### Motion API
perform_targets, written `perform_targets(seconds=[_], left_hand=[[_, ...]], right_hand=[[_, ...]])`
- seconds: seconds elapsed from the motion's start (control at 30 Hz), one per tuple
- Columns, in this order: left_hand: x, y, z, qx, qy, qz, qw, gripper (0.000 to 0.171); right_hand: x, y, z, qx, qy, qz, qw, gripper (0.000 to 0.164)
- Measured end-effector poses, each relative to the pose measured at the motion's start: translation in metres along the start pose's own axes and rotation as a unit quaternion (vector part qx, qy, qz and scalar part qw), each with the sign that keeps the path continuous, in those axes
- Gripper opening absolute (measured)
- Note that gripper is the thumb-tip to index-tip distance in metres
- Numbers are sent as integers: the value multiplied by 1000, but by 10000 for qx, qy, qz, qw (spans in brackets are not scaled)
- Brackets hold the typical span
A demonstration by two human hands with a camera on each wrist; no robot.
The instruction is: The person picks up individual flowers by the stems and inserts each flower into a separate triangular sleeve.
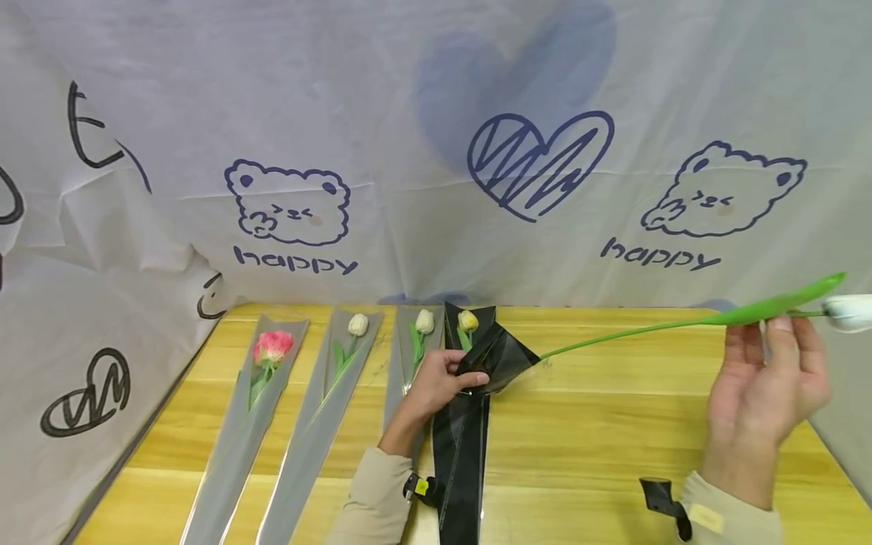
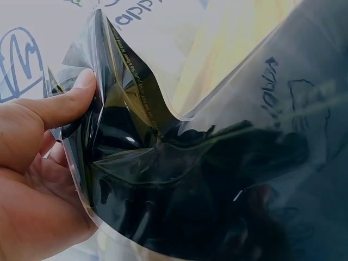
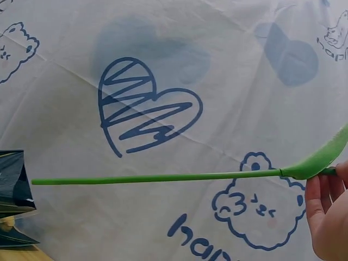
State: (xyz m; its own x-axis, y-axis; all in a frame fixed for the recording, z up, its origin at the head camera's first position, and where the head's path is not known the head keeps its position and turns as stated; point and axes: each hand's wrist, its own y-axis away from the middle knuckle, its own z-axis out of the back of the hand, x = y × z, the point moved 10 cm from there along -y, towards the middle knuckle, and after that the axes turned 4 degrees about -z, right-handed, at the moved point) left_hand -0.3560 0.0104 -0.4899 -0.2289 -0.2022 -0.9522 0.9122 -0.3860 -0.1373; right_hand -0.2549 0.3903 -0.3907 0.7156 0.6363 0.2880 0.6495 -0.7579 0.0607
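My left hand (image 1: 443, 378) grips a black film flower sleeve (image 1: 509, 362) near its mouth, which points to the right. In the left wrist view the thumb presses on the crinkled dark film (image 2: 136, 163). With its fingertips my right hand (image 1: 766, 378) pinches a white tulip (image 1: 848, 312) by the green stem, close below the bloom, where a long leaf spreads. The stem (image 3: 157, 178) runs nearly level leftward, its cut end right at the sleeve's mouth. Beneath the left hand lies another black sleeve (image 1: 458, 469) with a yellowish-white tulip (image 1: 468, 321) in it.
On the wooden table (image 1: 579, 431), left of the hands, lie a grey sleeve (image 1: 228, 462) with a pink flower (image 1: 274, 347) and two more with white tulips (image 1: 357, 325). A printed white cloth (image 1: 409, 91) hangs behind the table and at its left.
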Motion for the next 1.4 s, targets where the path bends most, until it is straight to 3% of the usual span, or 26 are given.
perform_targets(seconds=[0.3,0.63,0.93,1.13,1.4], left_hand=[[-10,0,-2,114,-41,-181,9998,14],[-18,1,-4,158,128,-219,9996,15],[-32,2,-2,166,118,-384,9991,14],[-38,4,-1,164,31,-431,9989,39],[-48,5,-1,154,-5,-359,9992,20]], right_hand=[[-25,10,-6,172,191,-382,9989,27],[-58,34,-26,991,1004,-556,9884,21],[-86,55,-40,1711,1954,-740,9628,21],[-98,66,-45,1957,2587,-743,9430,22],[-110,76,-51,2180,3005,-840,9247,15]])
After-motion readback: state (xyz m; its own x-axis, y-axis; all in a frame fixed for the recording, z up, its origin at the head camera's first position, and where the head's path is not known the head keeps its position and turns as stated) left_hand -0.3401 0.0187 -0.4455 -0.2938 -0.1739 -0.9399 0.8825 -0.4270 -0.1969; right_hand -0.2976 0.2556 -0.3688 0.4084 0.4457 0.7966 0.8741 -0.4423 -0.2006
